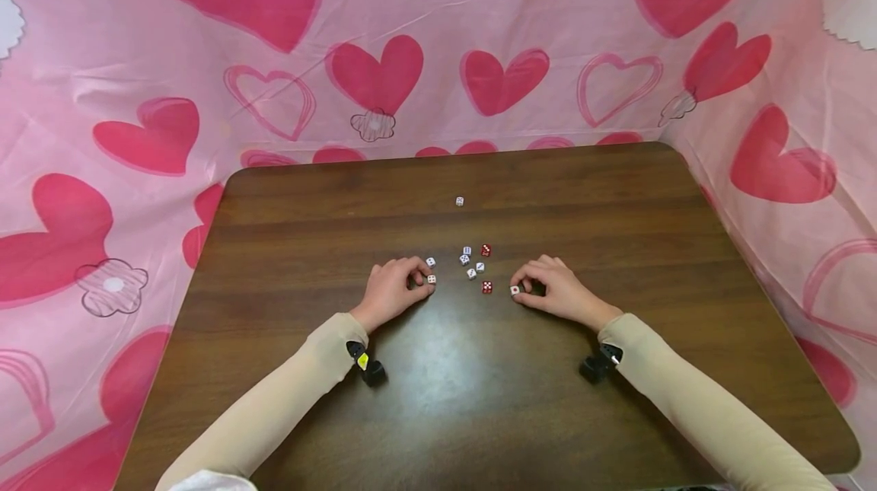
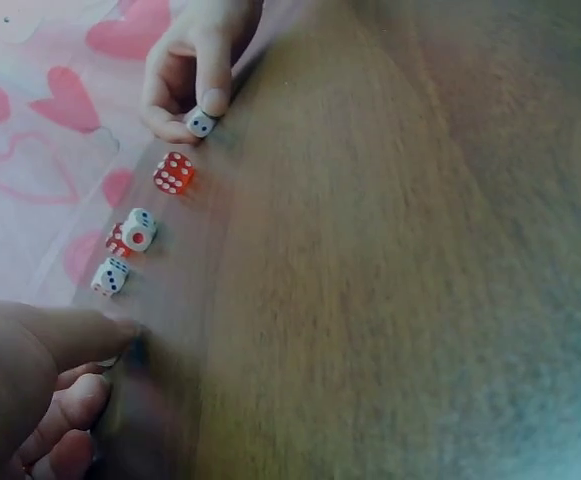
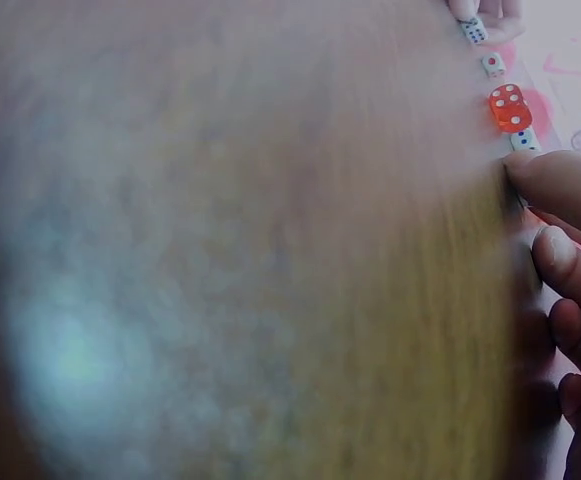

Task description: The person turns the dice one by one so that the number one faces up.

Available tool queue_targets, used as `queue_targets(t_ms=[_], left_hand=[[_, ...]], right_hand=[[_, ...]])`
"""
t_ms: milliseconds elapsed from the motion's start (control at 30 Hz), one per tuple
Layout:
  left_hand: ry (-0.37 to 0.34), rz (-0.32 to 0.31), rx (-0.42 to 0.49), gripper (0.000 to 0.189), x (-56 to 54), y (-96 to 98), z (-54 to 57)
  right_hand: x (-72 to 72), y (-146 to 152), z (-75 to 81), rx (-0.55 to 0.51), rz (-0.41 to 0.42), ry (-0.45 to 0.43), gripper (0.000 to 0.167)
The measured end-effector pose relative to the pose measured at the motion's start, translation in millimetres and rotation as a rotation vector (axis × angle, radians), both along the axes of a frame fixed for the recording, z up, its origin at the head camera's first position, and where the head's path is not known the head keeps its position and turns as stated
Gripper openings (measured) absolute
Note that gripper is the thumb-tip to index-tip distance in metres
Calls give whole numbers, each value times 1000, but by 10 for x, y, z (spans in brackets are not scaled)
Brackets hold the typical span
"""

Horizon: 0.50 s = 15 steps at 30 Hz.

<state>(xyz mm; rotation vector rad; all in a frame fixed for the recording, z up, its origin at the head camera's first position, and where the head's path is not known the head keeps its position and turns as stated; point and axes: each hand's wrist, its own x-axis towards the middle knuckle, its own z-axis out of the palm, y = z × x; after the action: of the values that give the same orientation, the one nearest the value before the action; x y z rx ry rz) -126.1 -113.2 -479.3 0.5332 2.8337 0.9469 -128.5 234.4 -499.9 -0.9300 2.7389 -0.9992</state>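
Observation:
In the head view my left hand (image 1: 393, 291) pinches a white die (image 1: 432, 279) between thumb and fingers at the table surface. Just beyond those fingertips lies another white die (image 1: 430, 262). My right hand (image 1: 558, 291) pinches a white die with a red pip (image 1: 515, 290); the left wrist view also shows this die (image 2: 201, 122), with two dark pips facing that camera. Between the hands lie two red dice, one nearer (image 1: 487, 287) and one farther (image 1: 486, 250), with several white dice (image 1: 471, 274) around them. Each wrist camera mostly hides its own hand's die behind the fingers.
A lone white die (image 1: 460, 202) lies toward the far side of the brown wooden table (image 1: 425, 415). Pink cloth with heart prints (image 1: 438, 19) hangs behind the table and along both sides. Small black devices (image 1: 373, 373) are strapped at both wrists.

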Motion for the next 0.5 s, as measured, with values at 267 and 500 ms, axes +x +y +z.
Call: queue_targets(t_ms=[267,500], left_hand=[[-2,20,10,14,23,15,2],[-7,26,-5,19,12,32,-23]], right_hand=[[5,-6,-14,-4,5,13,18],[-11,3,-20,-3,6,37,20]])
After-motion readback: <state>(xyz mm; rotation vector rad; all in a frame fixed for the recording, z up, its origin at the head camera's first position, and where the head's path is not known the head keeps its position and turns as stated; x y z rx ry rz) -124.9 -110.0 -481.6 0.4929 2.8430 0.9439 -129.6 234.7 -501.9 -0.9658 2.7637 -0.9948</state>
